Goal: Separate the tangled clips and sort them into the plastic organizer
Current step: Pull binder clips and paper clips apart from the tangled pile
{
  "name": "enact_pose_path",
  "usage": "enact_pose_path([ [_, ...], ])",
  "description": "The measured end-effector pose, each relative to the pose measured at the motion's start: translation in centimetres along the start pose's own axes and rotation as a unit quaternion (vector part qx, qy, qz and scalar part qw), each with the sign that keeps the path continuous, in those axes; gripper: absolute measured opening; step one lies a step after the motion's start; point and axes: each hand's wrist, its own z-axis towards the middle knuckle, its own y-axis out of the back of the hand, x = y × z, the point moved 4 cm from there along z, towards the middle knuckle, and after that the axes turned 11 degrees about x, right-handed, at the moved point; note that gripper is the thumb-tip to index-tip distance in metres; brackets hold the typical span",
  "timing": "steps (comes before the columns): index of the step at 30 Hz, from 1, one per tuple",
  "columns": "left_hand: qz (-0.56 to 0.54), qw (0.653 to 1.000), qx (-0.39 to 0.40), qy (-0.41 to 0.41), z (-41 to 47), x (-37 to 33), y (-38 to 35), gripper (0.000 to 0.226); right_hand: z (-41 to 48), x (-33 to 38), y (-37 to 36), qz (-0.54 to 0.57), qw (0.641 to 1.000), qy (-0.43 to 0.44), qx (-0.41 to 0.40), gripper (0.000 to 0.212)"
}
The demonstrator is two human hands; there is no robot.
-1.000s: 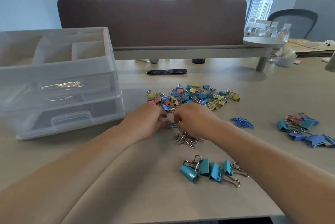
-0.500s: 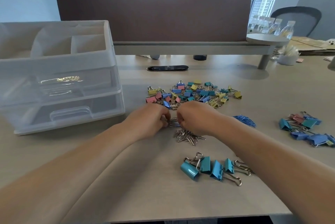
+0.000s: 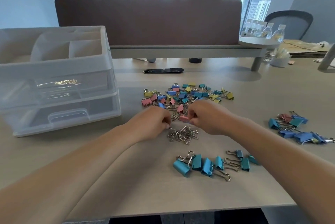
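— Hands: how do they stand?

— The right hand (image 3: 204, 116) has its fingers curled and pinches a pink binder clip (image 3: 184, 118) by one end. The clip juts toward the left hand (image 3: 154, 122), which sits just beside it, fingers curled down. A bit of silver wire shows at its fingertips, but I cannot tell whether it grips that or only touches it.

— Where are the other clips?

— Just beyond both hands lies the mixed pile of small binder clips (image 3: 188, 95): yellow, blue, pink and teal. Just nearer than the hands is a heap of silver paper clips (image 3: 183, 134). Nearer again, by the right forearm, lie teal binder clips (image 3: 204, 164). Well off to the right of the right hand sits a blue, teal and pink cluster (image 3: 297, 127).

— And the organizer?

— The plastic organizer (image 3: 54, 82) stands on the table (image 3: 145, 187) left of the left hand, apart from it, drawers closed.
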Motion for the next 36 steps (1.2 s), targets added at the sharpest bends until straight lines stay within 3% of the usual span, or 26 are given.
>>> enact_pose_path([
  [5,-0.006,0.999,-0.029,-0.039,0.7,-3.0,0.8,0.010,-2.4,-2.8,0.1,0.032,0.999,-0.030,-0.001,0.008],
  [17,-0.023,0.995,-0.008,-0.100,5.2,-10.5,-0.1,0.013,-6.3,-11.9,-0.2,0.058,0.982,-0.175,-0.036,0.010],
  [30,-0.013,0.997,-0.012,-0.080,5.8,-9.8,0.5,0.018,-5.4,-12.5,-0.6,0.081,0.983,-0.159,-0.050,0.016],
  [36,0.006,0.999,-0.013,-0.030,3.5,-6.5,1.6,0.020,-4.3,-7.4,0.1,0.089,0.992,-0.078,-0.044,0.012],
])
